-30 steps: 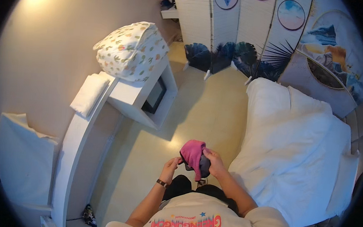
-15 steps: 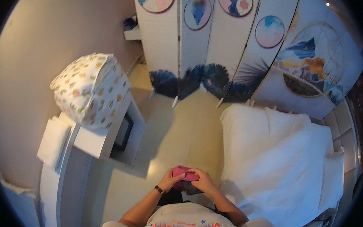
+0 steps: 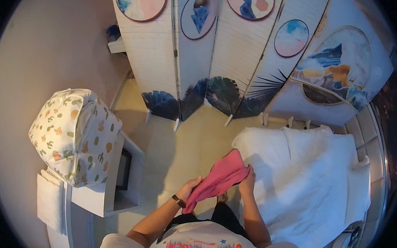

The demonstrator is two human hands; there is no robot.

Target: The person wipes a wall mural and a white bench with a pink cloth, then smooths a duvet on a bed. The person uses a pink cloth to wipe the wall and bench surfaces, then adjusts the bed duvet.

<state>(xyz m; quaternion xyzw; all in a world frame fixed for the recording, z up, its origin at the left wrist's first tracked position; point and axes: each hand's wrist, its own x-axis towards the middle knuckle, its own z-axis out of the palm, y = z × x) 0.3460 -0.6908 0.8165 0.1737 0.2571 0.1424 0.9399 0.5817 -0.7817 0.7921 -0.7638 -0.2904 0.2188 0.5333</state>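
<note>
A pink cloth (image 3: 219, 176) with a dark strip along its far edge is stretched between my two hands, in front of my body. My left hand (image 3: 189, 190), with a dark band on its wrist, is closed on the cloth's near left end. At the right side of the cloth, my right hand (image 3: 247, 181) grips its edge. The cloth slants upward to the right and its underside is hidden.
A bed with a white cover (image 3: 290, 188) stands close on my right. To the left, a white cabinet (image 3: 89, 199) carries a bulky object under a cactus-print cover (image 3: 77, 135); folded white towels (image 3: 49, 201) lie nearby. A folding screen (image 3: 191, 55) stands ahead.
The pink cloth, bunched between my hands before, is now spread out. My right hand has moved away to the right and forward. The view has shifted a little.
</note>
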